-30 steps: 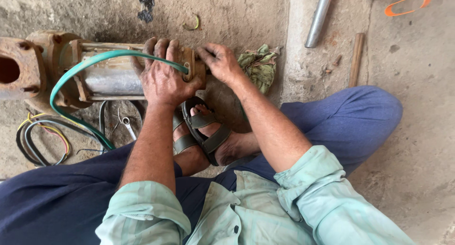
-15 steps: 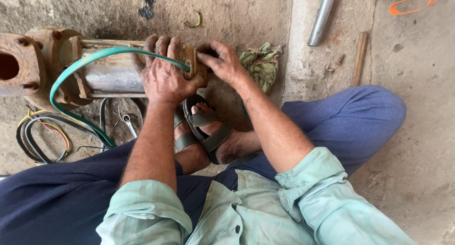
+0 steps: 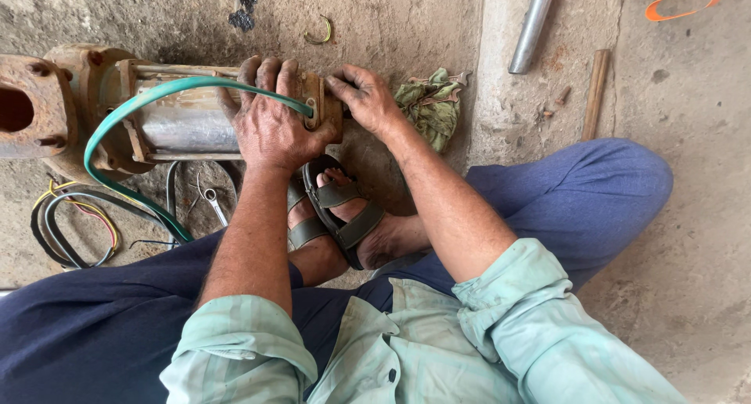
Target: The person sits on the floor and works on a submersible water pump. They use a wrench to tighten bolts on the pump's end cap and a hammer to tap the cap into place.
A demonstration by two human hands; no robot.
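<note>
So the rusty pump motor (image 3: 168, 114) is lying on its side on the concrete floor (image 3: 688, 240), right above the sandalled feet (image 3: 344, 216). Left hand (image 3: 270, 122) is draped over the motor's end, fingers curled down around the body, gripping it with the green flat cable (image 3: 125, 122) running under the fingertips. Right hand (image 3: 364, 99) sits just beside it, fingertips pinched in against the end plate (image 3: 317, 107); can't tell if they hold anything. Green rag (image 3: 430, 107) is just past the right knuckles, a metal pipe (image 3: 532, 25) further out, and 1 coil of wires (image 3: 74, 228) below-left of the left hand.
</note>
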